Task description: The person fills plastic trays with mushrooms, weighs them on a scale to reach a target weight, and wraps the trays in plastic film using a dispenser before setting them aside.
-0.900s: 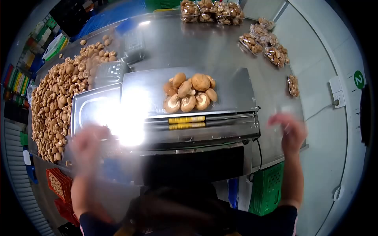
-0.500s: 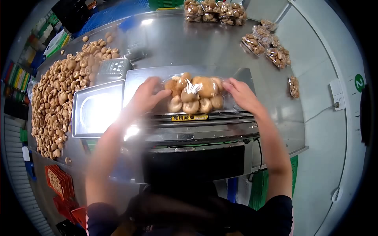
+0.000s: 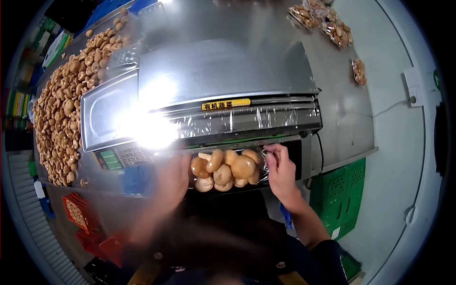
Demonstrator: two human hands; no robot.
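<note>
I see tan-brown mushrooms (image 3: 227, 170); above them, the silver wrapping machine (image 3: 223, 85) bears a yellow label (image 3: 226, 104); right of it, green crates (image 3: 339, 199).

Both hands, left hand (image 3: 172, 178) and right hand (image 3: 281, 172), grip the mushroom pack (image 3: 227, 170).

The machine (image 3: 228, 76) fills the middle of the bench (image 3: 342, 114), and its flat top is bare, so a hand could pass over it freely. Along its front edge a stretched film (image 3: 242, 121) spans nearly the full width and bars a straight reach there. Below it, the mushrooms (image 3: 227, 170) sit tight between the left hand (image 3: 171, 178) and the right hand (image 3: 281, 171), leaving no gap at either side. Left of the machine, a loose pile (image 3: 61, 109) covers the bench right up to the tray (image 3: 102, 111). To the right, bare bench runs back to the packs (image 3: 332, 26).
</note>
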